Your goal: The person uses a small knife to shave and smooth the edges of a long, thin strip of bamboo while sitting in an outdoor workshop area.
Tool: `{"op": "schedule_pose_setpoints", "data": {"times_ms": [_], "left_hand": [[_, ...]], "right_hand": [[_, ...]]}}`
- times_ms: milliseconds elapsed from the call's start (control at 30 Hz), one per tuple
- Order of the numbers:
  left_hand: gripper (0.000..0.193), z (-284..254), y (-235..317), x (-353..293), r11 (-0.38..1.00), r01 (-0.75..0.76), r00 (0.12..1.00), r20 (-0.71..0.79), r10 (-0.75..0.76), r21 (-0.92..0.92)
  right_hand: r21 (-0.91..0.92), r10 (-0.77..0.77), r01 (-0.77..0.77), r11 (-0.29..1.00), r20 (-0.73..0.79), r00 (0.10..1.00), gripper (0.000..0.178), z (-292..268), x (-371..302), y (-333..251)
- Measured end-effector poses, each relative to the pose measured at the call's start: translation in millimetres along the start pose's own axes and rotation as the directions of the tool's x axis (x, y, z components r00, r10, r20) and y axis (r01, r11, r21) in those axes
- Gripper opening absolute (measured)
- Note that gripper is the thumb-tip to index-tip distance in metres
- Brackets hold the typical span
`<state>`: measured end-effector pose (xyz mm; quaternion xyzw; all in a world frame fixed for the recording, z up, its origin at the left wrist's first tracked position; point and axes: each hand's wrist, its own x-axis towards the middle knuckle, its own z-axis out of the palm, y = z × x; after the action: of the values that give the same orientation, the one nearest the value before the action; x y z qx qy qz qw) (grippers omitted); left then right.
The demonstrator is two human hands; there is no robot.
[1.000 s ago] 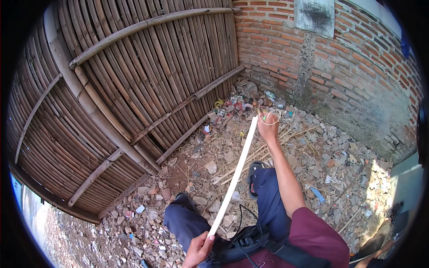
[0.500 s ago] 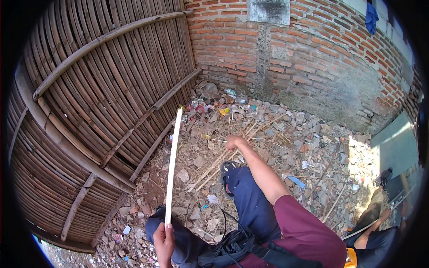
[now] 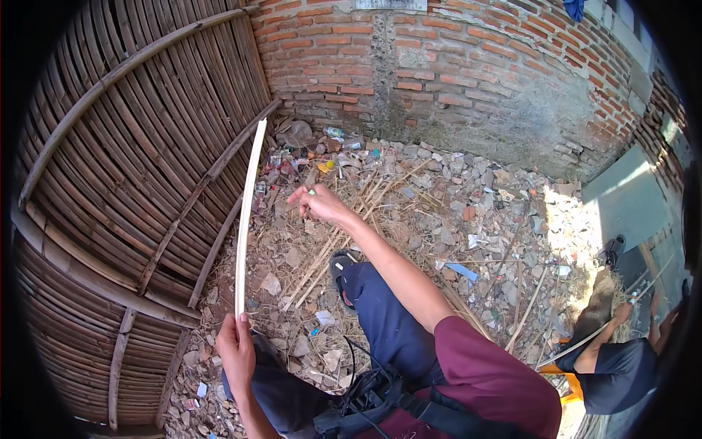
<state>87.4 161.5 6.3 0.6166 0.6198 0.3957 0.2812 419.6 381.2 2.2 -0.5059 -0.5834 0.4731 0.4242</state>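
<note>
Held upright, a long pale strip of split bamboo or wood rises in front of the bamboo wall. My left hand is closed around its lower end, thumb against it. My right hand reaches forward, right of the strip and apart from it. Its fingers point left, partly curled, with one stretched out. A small greenish-white bit shows at these fingers; I cannot tell whether it is a ring or part of something held. Below that hand, several thin bamboo sticks lie on the rubble.
A bamboo-slat wall stands at the left, a brick wall at the back. Stones and litter cover the ground. At the right, another person's hand holds a thin stick near a grey-green panel. Black cables hang at my waist.
The view has swung slightly right and down. My right hand has moved left toward the pale strip, and the thin light piece that jutted from it no longer shows. My left hand keeps its hold.
</note>
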Motion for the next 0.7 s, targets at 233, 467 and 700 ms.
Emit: {"op": "schedule_pose_setpoints", "data": {"times_ms": [233,467,700], "left_hand": [[0.039,-5.8,-5.5,-2.1,0.997,0.074,0.996,0.041,-0.073,-0.008],[0.037,1.1,-44.9,-10.3,0.951,0.004,0.992,-0.122,0.035,0.309],[0.034,-3.7,-62.2,-15.8,0.928,0.085,0.991,-0.13,-0.039,0.363]], "right_hand": [[-0.128,0.27,-0.239,0.963,0.366,0.891,0.029,-66.3,-45.0,68.7],[-0.532,0.564,-0.475,0.7,0.005,0.826,0.035,-141.8,-53.7,282.7],[-0.744,0.405,-0.265,0.614,0.009,0.914,0.049,-115.3,-84.4,394.8]]}}
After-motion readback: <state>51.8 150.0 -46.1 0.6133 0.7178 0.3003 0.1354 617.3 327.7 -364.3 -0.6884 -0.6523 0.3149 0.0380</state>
